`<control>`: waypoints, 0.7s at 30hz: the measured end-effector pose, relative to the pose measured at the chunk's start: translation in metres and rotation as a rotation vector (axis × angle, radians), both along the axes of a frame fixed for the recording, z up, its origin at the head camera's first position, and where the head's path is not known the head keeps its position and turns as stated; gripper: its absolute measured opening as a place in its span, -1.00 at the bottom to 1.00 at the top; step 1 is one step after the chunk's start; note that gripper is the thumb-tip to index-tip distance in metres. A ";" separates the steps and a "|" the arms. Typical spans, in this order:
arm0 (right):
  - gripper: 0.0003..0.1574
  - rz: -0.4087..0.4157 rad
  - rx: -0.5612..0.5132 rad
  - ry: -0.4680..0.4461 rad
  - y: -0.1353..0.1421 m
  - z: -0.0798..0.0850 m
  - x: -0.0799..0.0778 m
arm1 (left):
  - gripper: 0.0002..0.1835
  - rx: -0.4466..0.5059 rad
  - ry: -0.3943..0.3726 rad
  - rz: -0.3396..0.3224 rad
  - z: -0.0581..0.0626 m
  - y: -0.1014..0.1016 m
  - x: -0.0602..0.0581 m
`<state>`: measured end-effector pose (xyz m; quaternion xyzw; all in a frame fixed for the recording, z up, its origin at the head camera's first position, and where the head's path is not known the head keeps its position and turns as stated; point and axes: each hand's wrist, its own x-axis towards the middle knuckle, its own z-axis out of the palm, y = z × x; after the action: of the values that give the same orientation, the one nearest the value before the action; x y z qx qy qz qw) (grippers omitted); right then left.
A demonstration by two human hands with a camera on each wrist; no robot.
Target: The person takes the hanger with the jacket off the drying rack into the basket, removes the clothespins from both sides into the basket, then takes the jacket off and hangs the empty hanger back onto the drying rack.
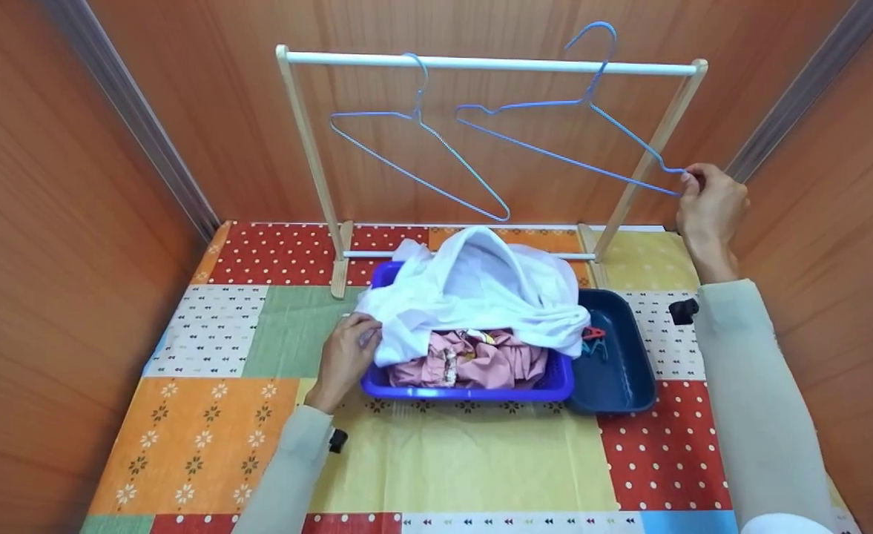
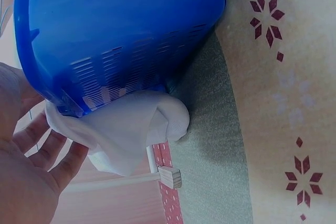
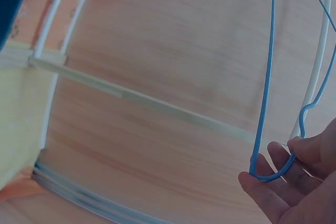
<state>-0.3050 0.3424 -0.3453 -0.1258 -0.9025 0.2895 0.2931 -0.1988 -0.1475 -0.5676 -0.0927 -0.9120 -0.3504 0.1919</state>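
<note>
My right hand (image 1: 714, 204) pinches one end of a blue wire clothes hanger (image 1: 547, 152), seen close up in the right wrist view. That hanger tilts, its hook above the rack's white rail. A second blue hanger (image 1: 466, 159) hangs on the rail to its left. A white garment (image 1: 406, 311) lies heaped over a blue-purple plastic basket (image 1: 466, 394). At the basket's left side my left hand (image 1: 343, 363) holds the garment's edge between thumb and fingers; the left wrist view shows the cloth (image 2: 126, 124) draped over the basket wall. Pink clothing (image 1: 506, 363) lies in the basket's front.
The small garment rack (image 1: 310, 148) has wooden posts and stands behind the basket. A dark blue tray (image 1: 640, 371) with a few red and teal clips (image 1: 594, 341) sits to the basket's right. Patchwork cloth covers the table; wooden panels (image 1: 73, 185) enclose the sides and back.
</note>
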 end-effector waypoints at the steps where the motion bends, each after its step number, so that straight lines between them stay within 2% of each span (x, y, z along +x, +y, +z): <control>1: -0.59 0.001 -0.001 -0.004 0.000 0.000 -0.002 | -0.89 -0.003 0.000 -0.001 0.000 0.000 0.000; 10: -0.59 0.002 -0.007 -0.060 -0.004 -0.001 -0.018 | -0.89 -0.017 0.008 0.002 0.000 0.000 0.000; 17: -0.61 0.032 -0.008 -0.076 -0.011 -0.002 -0.024 | -0.90 -0.021 0.042 0.001 0.000 0.000 0.000; 21: -0.61 0.045 -0.010 -0.090 -0.014 -0.004 -0.027 | -0.89 -0.018 0.032 -0.002 0.001 0.000 0.000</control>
<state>-0.3317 0.3283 -0.3490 -0.1199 -0.9158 0.2945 0.2452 -0.1988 -0.1478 -0.5670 -0.1010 -0.9119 -0.3408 0.2054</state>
